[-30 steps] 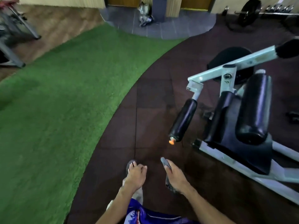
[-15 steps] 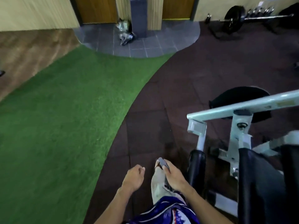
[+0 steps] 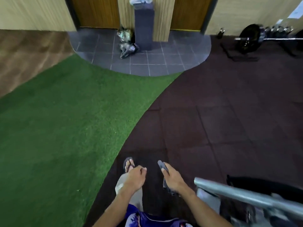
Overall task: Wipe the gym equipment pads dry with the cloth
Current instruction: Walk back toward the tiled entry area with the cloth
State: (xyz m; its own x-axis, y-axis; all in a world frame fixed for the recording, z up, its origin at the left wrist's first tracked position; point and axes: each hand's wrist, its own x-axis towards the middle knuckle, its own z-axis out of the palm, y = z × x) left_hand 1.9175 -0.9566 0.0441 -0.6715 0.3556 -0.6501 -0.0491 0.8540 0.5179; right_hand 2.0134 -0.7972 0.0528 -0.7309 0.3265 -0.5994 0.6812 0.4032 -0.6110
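Right hand [image 3: 173, 179] grips the cloth [image 3: 162, 166], left hand [image 3: 135, 178] loosely curled, empty; machine frame [image 3: 237, 194], nearer a second ago, now at four o'clock, pads unseen, so wiping is paused.

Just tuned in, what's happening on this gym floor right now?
A person stands on the dark rubber floor beside a gym machine's grey metal bar at lower right. Their right hand grips a dark cloth; the left hand hangs loosely curled, holding nothing. The cloth touches no pad at this moment, so no wiping is underway.
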